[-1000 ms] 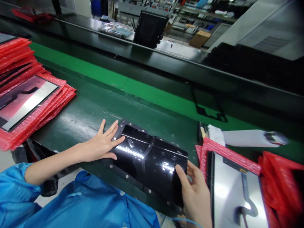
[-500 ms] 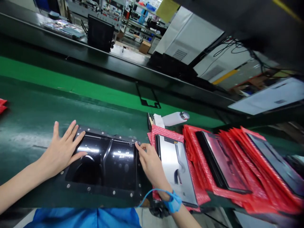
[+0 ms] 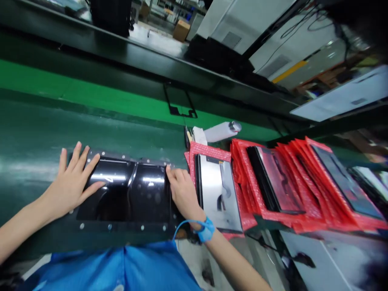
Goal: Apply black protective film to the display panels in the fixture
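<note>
A glossy black screen panel (image 3: 148,194) lies on a dark sheet edged with several round, light dots. Bright reflections and a wavy line cross its surface. My left hand (image 3: 74,182) rests on its upper left edge, fingers spread, thumb reaching over the glossy face. At the upper right corner is my right hand (image 3: 183,190), fingers curled and tips together at the edge; what is pinched there, if anything, is too small to make out. A blue wrist strap (image 3: 206,230) with a thin cord is on my right wrist.
Right of the panel, grey-silver screens (image 3: 215,190) lie on red bubble-wrap bags (image 3: 248,186), with more bagged screens farther right. A white bottle (image 3: 220,132) lies behind them. A thin black frame (image 3: 172,109) sits on the green strip beyond.
The camera has tilted down, so the bench sits higher in view. Both hands stay at the same places on the panel; the right hand's fingers look slightly more curled.
</note>
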A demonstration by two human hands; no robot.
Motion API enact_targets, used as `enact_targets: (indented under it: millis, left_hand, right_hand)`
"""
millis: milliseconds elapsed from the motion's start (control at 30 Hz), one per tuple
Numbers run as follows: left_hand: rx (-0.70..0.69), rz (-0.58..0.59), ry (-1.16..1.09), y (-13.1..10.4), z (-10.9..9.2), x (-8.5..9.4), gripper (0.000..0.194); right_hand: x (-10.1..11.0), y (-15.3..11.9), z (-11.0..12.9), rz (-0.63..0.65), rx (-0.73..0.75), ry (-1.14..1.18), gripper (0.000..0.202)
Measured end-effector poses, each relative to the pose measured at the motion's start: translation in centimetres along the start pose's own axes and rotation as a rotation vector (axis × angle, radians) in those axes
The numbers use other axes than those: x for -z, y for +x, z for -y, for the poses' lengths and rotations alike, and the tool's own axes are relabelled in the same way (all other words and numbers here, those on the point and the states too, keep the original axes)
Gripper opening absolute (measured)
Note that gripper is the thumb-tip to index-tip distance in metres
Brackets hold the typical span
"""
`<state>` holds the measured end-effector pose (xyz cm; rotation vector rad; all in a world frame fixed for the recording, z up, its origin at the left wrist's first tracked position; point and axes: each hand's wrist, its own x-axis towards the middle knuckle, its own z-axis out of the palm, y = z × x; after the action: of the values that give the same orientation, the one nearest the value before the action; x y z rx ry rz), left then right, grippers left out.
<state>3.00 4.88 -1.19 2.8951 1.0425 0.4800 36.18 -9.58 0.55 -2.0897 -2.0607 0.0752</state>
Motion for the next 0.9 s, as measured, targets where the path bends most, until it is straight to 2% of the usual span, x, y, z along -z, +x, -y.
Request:
enact_targets:
  millis: [133, 167, 233, 300, 433, 567, 633, 733, 833, 900]
  left_hand:
    - [0.028, 0.173, -0.142, -2.3, -0.2, 1.6, 0.072]
    - [0.012, 0.220, -0.182, -3.0, -0.1, 2.1, 0.073]
    - [-0.040, 0.279, -0.229, -4.4, 0.6, 2.8, 0.075]
    - [-0.101, 0.310, -0.234, -5.4, 1.6, 2.9, 0.076]
    - [-0.156, 0.356, -0.200, -5.9, 3.3, 2.2, 0.078]
    - [-0.107, 0.309, -0.212, -5.8, 2.6, 1.8, 0.076]
    - [-0.067, 0.301, -0.221, -5.7, 1.4, 1.9, 0.074]
    - [-0.004, 0.254, -0.204, -5.5, -0.6, 2.1, 0.071]
    - [0.072, 0.144, -0.116, -5.5, -2.4, 1.7, 0.073]
    - [0.109, 0.091, -0.050, -5.5, -3.2, 1.3, 0.076]
  right_hand:
    - [1.4, -3.4, 0.0, 0.060, -0.123, 0.392, 0.051]
    - [1.7, -4.5, 0.1, 0.109, -0.167, 0.470, 0.056]
    - [2.0, -6.5, 0.3, 0.215, -0.249, 0.562, 0.081]
    - [2.4, -7.4, 0.4, 0.302, -0.306, 0.615, 0.098]
    - [3.2, -5.8, 0.4, 0.456, -0.368, 0.651, 0.115]
    - [3.6, -3.7, 1.0, 0.540, -0.433, 0.469, 0.129]
    - [3.3, -3.9, 1.4, 0.523, -0.456, 0.421, 0.126]
    - [2.8, -5.4, 1.7, 0.412, -0.430, 0.429, 0.108]
    - [2.9, -5.5, 1.2, 0.374, -0.289, 0.322, 0.089]
    - [3.5, -3.6, 1.0, 0.342, -0.159, 0.146, 0.068]
